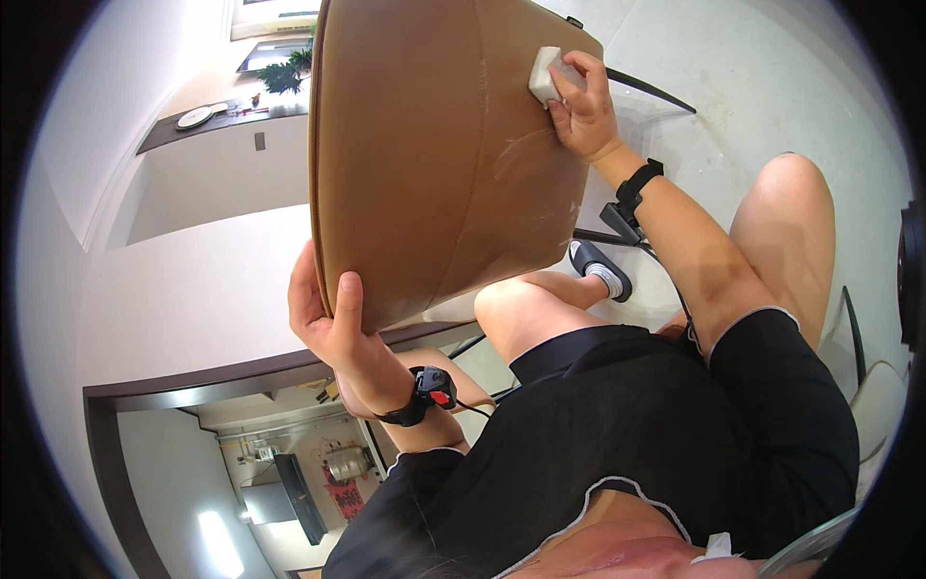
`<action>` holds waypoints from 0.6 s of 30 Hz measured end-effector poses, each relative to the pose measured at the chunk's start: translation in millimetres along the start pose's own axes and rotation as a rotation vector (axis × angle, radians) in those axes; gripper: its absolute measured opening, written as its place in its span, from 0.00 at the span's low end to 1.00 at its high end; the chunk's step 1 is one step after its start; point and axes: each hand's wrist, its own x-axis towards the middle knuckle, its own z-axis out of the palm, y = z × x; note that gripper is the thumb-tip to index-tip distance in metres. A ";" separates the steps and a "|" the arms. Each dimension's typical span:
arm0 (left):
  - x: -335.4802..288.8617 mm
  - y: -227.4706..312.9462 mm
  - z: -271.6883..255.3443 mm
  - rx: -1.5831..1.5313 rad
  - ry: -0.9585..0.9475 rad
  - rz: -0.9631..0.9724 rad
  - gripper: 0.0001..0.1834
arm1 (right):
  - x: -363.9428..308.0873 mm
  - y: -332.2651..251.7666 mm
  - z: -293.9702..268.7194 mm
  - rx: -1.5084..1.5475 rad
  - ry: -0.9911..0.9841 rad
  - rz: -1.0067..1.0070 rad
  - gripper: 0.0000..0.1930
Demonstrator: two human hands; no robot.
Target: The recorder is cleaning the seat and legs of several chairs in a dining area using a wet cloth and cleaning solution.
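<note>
A brown leather-like chair cushion [415, 145] with piped edges and a stitched seam stands tilted in front of me. Pale scuffs mark its surface, mostly toward the lower right. My left hand [338, 314] is closed around its lower left edge, thumb on the brown face and fingers behind. Pinched in my right hand [586, 111] is a small white block that looks like a sponge [545, 79], pressed against the cushion's upper right part. Black straps with small devices circle both of my wrists.
Thin black chair legs [656, 89] stick out past the cushion's right side over the pale tiled floor [714, 125]. My slippered foot [600, 270] is below. To the left are a white wall, a dark shelf [217, 118] and a green plant [285, 73].
</note>
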 end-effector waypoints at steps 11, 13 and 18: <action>-7.5 5.9 5.3 0.009 0.023 -0.052 0.24 | -29.3 26.0 -5.8 -0.403 -0.094 0.981 0.14; -5.6 -1.7 2.6 -0.006 0.011 -0.032 0.24 | 6.8 19.4 5.9 -0.316 0.001 0.796 0.14; -4.3 -0.9 2.2 0.010 0.026 -0.007 0.25 | 87.7 -65.6 22.3 -0.014 0.158 0.472 0.14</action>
